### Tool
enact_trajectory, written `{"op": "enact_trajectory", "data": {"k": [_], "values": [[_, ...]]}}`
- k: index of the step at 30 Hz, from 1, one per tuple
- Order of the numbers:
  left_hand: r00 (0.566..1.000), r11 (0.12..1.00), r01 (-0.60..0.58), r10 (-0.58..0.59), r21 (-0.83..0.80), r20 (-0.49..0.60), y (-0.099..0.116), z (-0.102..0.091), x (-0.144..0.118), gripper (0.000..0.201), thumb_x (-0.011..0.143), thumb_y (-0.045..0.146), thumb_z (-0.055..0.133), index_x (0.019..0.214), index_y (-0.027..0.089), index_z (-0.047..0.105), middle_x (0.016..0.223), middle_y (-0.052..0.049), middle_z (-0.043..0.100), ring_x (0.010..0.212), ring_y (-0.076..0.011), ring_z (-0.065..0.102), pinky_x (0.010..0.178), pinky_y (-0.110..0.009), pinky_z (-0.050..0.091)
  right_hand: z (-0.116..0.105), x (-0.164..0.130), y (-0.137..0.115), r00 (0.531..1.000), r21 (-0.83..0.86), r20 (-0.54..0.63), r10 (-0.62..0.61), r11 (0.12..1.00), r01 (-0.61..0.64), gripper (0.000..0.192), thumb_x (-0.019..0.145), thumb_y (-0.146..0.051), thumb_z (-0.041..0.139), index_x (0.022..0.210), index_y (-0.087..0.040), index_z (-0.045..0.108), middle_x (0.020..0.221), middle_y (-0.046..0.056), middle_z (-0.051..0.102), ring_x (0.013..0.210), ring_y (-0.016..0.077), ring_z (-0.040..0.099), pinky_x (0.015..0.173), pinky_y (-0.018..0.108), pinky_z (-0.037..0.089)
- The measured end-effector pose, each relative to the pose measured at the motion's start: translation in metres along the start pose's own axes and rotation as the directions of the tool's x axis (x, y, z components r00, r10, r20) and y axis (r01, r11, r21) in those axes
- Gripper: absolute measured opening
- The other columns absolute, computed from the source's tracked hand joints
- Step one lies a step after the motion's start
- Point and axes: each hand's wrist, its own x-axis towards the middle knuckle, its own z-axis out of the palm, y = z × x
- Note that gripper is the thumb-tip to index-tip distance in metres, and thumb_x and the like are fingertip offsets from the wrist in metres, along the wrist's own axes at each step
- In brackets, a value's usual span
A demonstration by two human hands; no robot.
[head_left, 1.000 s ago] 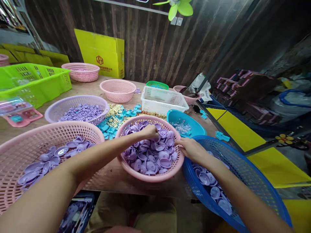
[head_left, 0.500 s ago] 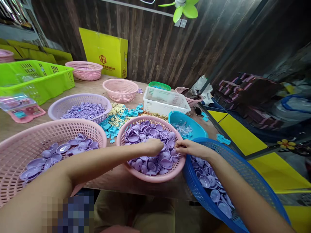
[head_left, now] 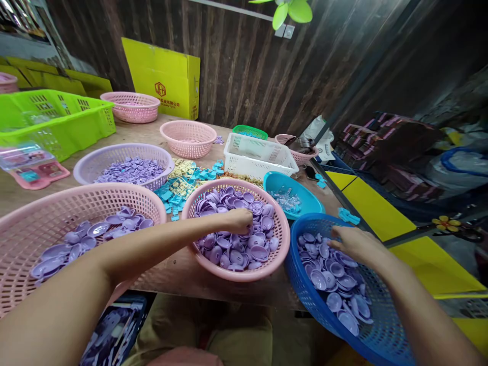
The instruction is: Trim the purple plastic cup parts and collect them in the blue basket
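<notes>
My left hand [head_left: 240, 221] is closed over the middle of a round pink basket [head_left: 189, 203] heaped with small purple plastic toy dishes [head_left: 260, 253]. Its fingers curl down among the dishes and hide whatever they grip. My right hand [head_left: 354, 245] is above the far right part of a blue basket [head_left: 305, 300], which holds more purple dishes [head_left: 335, 279]. The fingertips of this hand point left and stand a little apart, and I see nothing between them.
A large pink basket [head_left: 19, 229] with purple dishes stands at left. Behind are a lilac basket [head_left: 82, 162] of small purple pieces, loose blue and cream parts [head_left: 183, 188], a white basket [head_left: 247, 161] and a turquoise tray [head_left: 314, 206]. A green crate [head_left: 76, 124] stands far left.
My right hand has moved right, from the pink basket's right rim to over the blue basket, and its fingers have parted. My left hand has shifted slightly up and left, staying over the pink basket.
</notes>
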Motion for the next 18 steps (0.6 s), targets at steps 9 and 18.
{"op": "enact_trajectory", "data": {"k": [9, 18], "values": [[0.969, 0.952, -0.245, 0.244, 0.182, 0.029, -0.002, 0.017, 0.0, 0.023, 0.069, -0.001, 0.043, 0.07, 0.011, 0.063, 0.088, -0.009, 0.062, 0.057, -0.0109, 0.053, 0.048, -0.022, 0.036, 0.003, 0.007, -0.083, 0.896, 0.07, -0.106, -0.432, 0.895, 0.44, 0.02, 0.078, -0.022, 0.046, 0.086, -0.02, 0.064, 0.09, 0.005, 0.066, 0.085, 0.0176, 0.059, 0.07, 0.024, 0.039], [0.99, 0.943, 0.006, -0.053, -0.332, -0.132, -0.018, -0.011, -0.002, 0.012, 0.067, 0.011, 0.052, 0.063, 0.011, 0.064, 0.06, -0.001, 0.058, 0.056, -0.0101, 0.056, 0.051, -0.017, 0.039, -0.001, 0.017, -0.129, 0.887, -0.18, 0.265, -0.379, 0.884, 0.432, 0.038, 0.058, -0.041, 0.067, 0.082, -0.011, 0.069, 0.087, 0.017, 0.067, 0.089, 0.0298, 0.06, 0.073, 0.034, 0.044]]}}
